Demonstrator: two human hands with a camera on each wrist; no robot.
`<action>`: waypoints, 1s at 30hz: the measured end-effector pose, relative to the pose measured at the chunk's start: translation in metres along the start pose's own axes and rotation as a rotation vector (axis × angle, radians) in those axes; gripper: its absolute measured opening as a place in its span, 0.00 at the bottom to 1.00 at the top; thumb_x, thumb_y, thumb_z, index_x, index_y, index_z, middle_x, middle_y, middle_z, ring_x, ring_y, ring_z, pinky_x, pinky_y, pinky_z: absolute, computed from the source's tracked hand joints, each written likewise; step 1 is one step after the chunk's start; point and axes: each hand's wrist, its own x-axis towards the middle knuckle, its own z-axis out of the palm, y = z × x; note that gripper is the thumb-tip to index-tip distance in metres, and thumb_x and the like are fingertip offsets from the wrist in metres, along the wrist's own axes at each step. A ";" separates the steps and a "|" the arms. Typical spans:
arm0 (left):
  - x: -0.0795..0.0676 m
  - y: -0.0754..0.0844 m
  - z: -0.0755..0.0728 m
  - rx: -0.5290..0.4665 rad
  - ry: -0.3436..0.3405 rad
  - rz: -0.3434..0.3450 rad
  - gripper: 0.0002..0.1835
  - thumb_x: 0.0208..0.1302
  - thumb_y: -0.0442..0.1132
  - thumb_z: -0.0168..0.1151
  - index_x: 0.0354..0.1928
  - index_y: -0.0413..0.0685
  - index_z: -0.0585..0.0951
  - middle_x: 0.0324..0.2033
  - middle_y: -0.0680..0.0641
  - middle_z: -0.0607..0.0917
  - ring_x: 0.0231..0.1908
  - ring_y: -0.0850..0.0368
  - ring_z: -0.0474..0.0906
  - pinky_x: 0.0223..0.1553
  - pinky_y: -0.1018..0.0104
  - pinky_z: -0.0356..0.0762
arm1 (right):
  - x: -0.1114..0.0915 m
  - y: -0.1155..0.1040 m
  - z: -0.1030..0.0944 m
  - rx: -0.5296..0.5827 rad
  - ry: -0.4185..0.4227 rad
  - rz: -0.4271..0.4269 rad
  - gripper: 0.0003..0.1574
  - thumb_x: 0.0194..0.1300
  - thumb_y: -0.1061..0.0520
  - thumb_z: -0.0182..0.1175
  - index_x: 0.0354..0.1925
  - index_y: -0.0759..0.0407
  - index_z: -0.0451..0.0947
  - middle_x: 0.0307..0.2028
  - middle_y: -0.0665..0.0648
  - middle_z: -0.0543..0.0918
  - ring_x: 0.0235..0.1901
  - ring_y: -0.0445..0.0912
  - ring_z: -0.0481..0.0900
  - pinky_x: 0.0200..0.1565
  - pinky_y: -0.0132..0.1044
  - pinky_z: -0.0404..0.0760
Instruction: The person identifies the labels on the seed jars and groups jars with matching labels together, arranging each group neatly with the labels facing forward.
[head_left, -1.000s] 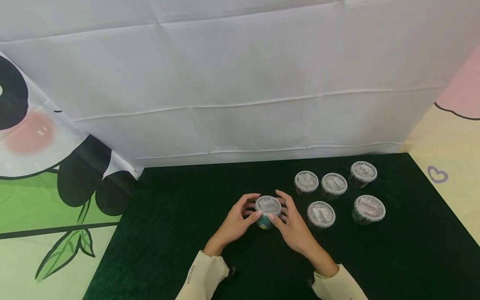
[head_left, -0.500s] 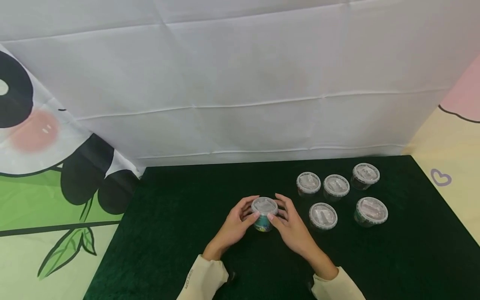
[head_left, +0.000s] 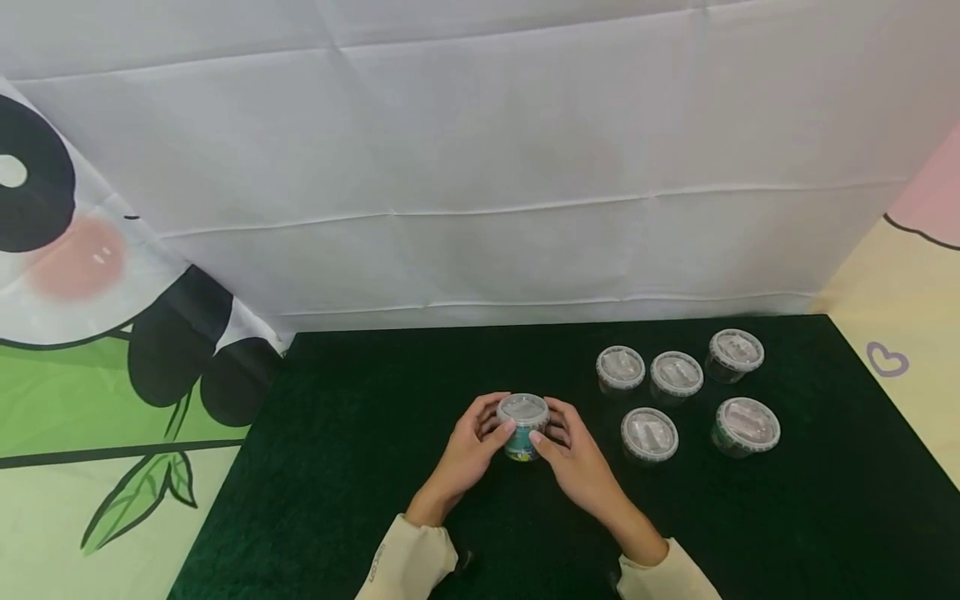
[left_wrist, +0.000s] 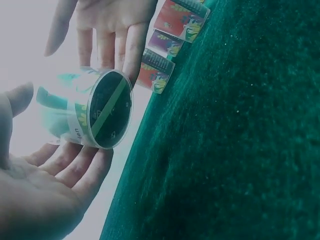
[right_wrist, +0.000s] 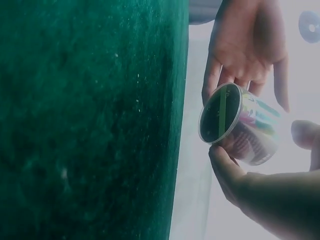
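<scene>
Both hands hold one small round plastic tub [head_left: 522,437] with a clear lid and a teal label. My left hand [head_left: 467,450] grips its left side, thumb at the front and fingers bent behind. On the opposite side my right hand [head_left: 579,467] does the same, its thumb near the label. In the left wrist view the tub [left_wrist: 75,110] is raised above the cloth, and its dark base with a green strip shows. The right wrist view shows the base of the tub [right_wrist: 220,115] too, with the right fingers [right_wrist: 227,167] at its rim.
Several similar lidded tubs stand to the right, among them a front one [head_left: 649,435], a right one [head_left: 747,425] and a back one [head_left: 735,351]. Dark green cloth [head_left: 360,450] covers the table. A white sheet [head_left: 480,167] hangs behind, with printed cartoon panels at both sides.
The tub has moved slightly left between the hands, and more of its teal label shows now. Both hands have kept their hold. The head view has shifted a little.
</scene>
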 end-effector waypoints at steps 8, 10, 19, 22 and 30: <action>-0.001 -0.002 0.004 -0.005 0.041 -0.010 0.30 0.78 0.42 0.60 0.76 0.45 0.65 0.69 0.41 0.76 0.66 0.45 0.75 0.67 0.48 0.75 | 0.002 0.003 0.004 -0.007 0.015 -0.005 0.36 0.81 0.56 0.56 0.79 0.63 0.57 0.74 0.73 0.66 0.72 0.68 0.69 0.70 0.63 0.72; -0.001 -0.003 0.005 0.001 0.050 -0.005 0.30 0.78 0.42 0.61 0.76 0.44 0.65 0.68 0.41 0.75 0.65 0.45 0.76 0.66 0.50 0.76 | 0.003 0.003 0.004 -0.010 0.023 -0.005 0.35 0.81 0.56 0.56 0.78 0.63 0.58 0.74 0.73 0.67 0.72 0.68 0.69 0.70 0.63 0.71; 0.000 -0.002 0.010 0.083 0.087 0.018 0.28 0.78 0.45 0.62 0.72 0.42 0.68 0.66 0.40 0.76 0.64 0.44 0.77 0.61 0.56 0.78 | 0.009 0.006 0.005 0.001 0.035 0.011 0.31 0.83 0.57 0.54 0.76 0.64 0.60 0.72 0.72 0.70 0.71 0.67 0.71 0.70 0.64 0.72; -0.001 -0.001 0.010 0.104 0.078 0.008 0.28 0.80 0.47 0.60 0.73 0.42 0.66 0.67 0.40 0.75 0.64 0.44 0.76 0.62 0.53 0.78 | 0.009 0.005 0.003 0.017 0.016 0.028 0.32 0.84 0.56 0.52 0.77 0.64 0.59 0.72 0.72 0.70 0.71 0.67 0.70 0.70 0.64 0.72; -0.005 0.006 0.004 0.032 0.069 -0.043 0.24 0.83 0.48 0.53 0.72 0.46 0.68 0.65 0.40 0.76 0.62 0.46 0.77 0.66 0.42 0.75 | 0.026 0.039 -0.010 0.115 -0.092 0.002 0.36 0.84 0.44 0.50 0.79 0.58 0.58 0.71 0.67 0.73 0.70 0.62 0.73 0.70 0.59 0.73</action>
